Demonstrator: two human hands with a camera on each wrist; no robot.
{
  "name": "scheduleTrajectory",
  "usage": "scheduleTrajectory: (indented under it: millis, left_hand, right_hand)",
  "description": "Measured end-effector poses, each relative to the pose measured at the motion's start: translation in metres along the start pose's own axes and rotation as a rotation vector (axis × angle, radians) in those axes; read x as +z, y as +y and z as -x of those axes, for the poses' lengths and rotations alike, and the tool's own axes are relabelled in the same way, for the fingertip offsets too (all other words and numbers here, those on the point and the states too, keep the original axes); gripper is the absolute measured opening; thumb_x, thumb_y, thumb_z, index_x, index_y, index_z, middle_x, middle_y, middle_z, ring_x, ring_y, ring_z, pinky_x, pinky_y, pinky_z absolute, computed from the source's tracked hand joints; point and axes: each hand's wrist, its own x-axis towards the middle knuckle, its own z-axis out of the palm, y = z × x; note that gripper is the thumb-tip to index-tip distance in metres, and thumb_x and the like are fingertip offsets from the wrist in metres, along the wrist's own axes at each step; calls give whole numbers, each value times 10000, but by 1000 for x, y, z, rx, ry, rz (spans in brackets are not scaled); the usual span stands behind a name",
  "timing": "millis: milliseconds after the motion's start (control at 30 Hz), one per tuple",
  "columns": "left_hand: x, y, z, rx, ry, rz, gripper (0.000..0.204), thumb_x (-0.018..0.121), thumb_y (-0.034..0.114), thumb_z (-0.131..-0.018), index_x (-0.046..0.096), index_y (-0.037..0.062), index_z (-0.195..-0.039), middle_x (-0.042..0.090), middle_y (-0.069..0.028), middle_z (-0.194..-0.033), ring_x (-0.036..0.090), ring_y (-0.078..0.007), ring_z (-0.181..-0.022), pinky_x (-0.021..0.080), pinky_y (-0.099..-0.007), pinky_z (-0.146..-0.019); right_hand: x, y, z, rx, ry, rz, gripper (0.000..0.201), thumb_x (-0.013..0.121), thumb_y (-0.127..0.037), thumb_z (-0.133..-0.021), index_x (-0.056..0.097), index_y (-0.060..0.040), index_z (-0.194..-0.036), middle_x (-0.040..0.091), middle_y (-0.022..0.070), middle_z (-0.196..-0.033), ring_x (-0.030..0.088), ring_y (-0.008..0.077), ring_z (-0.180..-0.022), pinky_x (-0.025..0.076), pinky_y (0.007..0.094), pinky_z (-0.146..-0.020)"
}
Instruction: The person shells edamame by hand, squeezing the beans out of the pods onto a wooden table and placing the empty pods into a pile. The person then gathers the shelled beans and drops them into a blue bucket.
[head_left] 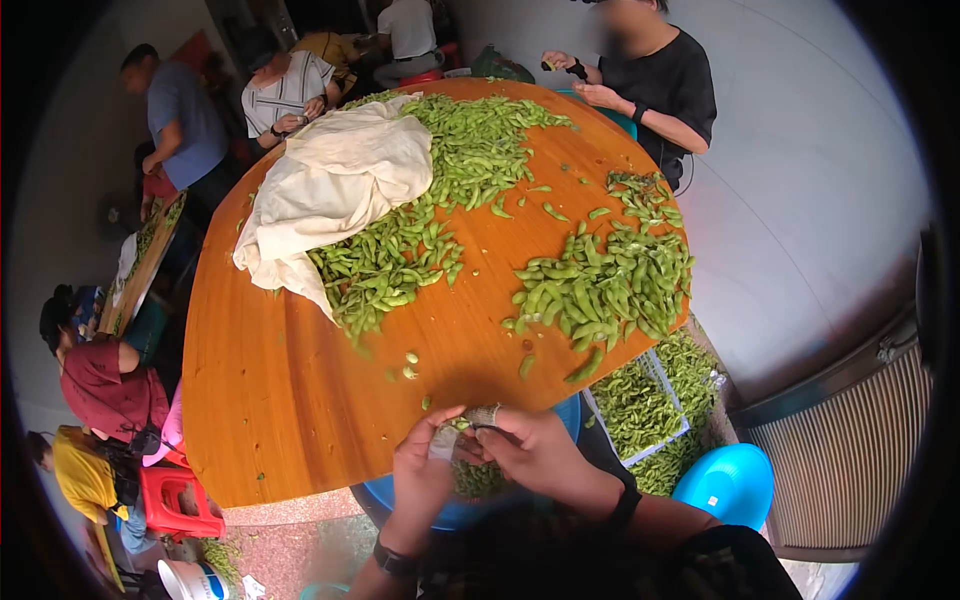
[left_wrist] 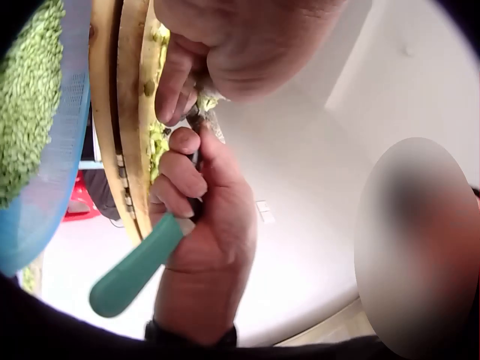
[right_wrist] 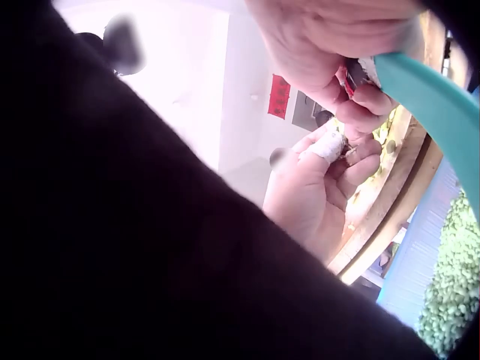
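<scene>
In the head view my left hand [head_left: 422, 468] and right hand [head_left: 545, 455] meet just off the near edge of the round wooden table [head_left: 300, 400]. The left hand, its thumb wrapped in white tape [right_wrist: 328, 146], pinches a small green edamame pod [head_left: 460, 423], partly hidden by fingers. The right hand grips a tool with a teal handle [left_wrist: 139, 266], fingers curled round its dark front part; its tip sits at the pod, and its exact kind is hidden. Below both hands is a blue basin [left_wrist: 45, 232] holding shelled green beans [left_wrist: 30, 105].
Edamame pods [head_left: 605, 285] lie heaped on the table's right, with another heap [head_left: 480, 140] partly under a cream cloth [head_left: 340, 170]. A white crate [head_left: 640, 400] of pods and a blue lid-like disc [head_left: 725, 485] are at the right. Several people sit around; a red stool [head_left: 180, 505] stands left.
</scene>
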Motion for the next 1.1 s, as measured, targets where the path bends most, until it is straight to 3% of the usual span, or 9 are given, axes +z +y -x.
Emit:
scheduleTrajectory:
  millis: [267, 333, 400, 467, 600, 867, 933, 967, 1100]
  left_hand:
    - [4, -13, 3, 193, 90, -481, 225, 459, -56, -910, 537, 26, -1104, 577, -34, -900, 511, -63, -675, 442, -200, -602]
    - [2, 1, 0, 413, 18, -739, 246, 468, -54, -897, 561, 27, -1111, 614, -82, -946, 573, -126, -750, 477, -247, -684]
    - [-8, 18, 1, 249, 98, -637, 257, 513, -56, -857, 614, 34, -1076, 635, -115, -1012, 611, -228, -891, 484, -311, -815]
    - [-23, 42, -11, 548, 124, -1216, 273, 557, -58, -802, 650, 44, -1038, 641, -110, -1035, 588, -300, -946, 469, -368, -860]
    - [-72, 56, -61, 473, 206, -1515, 264, 565, -41, -771, 673, 55, -993, 613, -120, -973, 569, -351, -946, 487, -406, -822]
    - [-93, 48, -99, 529, 33, -1411, 269, 544, -13, -816, 644, 51, -1058, 607, -178, -1028, 606, -393, -824, 520, -435, -710]
    - [-78, 44, -85, 294, 101, -1054, 284, 540, -42, -845, 632, 35, -1101, 635, -195, -968, 638, -335, -768, 526, -363, -700]
    - [-67, 41, -74, 222, 62, -805, 330, 525, -58, -874, 611, 28, -1181, 668, -138, -900, 640, -199, -700, 507, -283, -672]
    - [-24, 38, -41, -23, -63, -170, 353, 522, 24, -946, 545, 0, -1297, 628, 1, -852, 556, -53, -666, 470, -190, -610]
  right_hand:
    - [3, 12, -2, -169, -36, 395, 102, 581, -51, -880, 632, -20, -962, 645, 161, -799, 637, 291, -666, 490, 330, -592]
    - [2, 14, -12, -372, 237, 228, 116, 565, -45, -884, 641, -31, -971, 640, 139, -735, 631, 259, -620, 478, 323, -560]
    - [-27, 12, -22, -166, 323, 242, 152, 545, -37, -890, 651, -32, -1000, 622, 104, -670, 619, 183, -579, 470, 306, -546]
    - [-65, 31, -40, -317, 437, 401, 167, 536, -40, -900, 640, -17, -1028, 579, 63, -612, 577, 110, -541, 445, 279, -509]
    - [-86, 23, -46, -12, 472, 167, 136, 518, -69, -935, 619, -5, -998, 554, 14, -599, 520, 75, -490, 393, 241, -437]
    - [-87, 17, -39, -21, 367, 199, 142, 511, -44, -929, 616, -12, -1019, 565, 8, -622, 511, 62, -503, 407, 224, -460]
    - [-74, -10, -31, 2, 187, 124, 266, 480, 25, -909, 613, -32, -1132, 574, 4, -686, 501, 56, -521, 412, 214, -476]
    - [-66, -13, -29, 2, 118, 96, 332, 457, 50, -906, 600, -49, -1189, 577, 2, -718, 510, 52, -525, 420, 207, -479]
    - [-32, -13, -35, 243, -140, -160, 229, 510, -120, -967, 600, -56, -1168, 600, -5, -758, 524, 45, -533, 413, 195, -465]
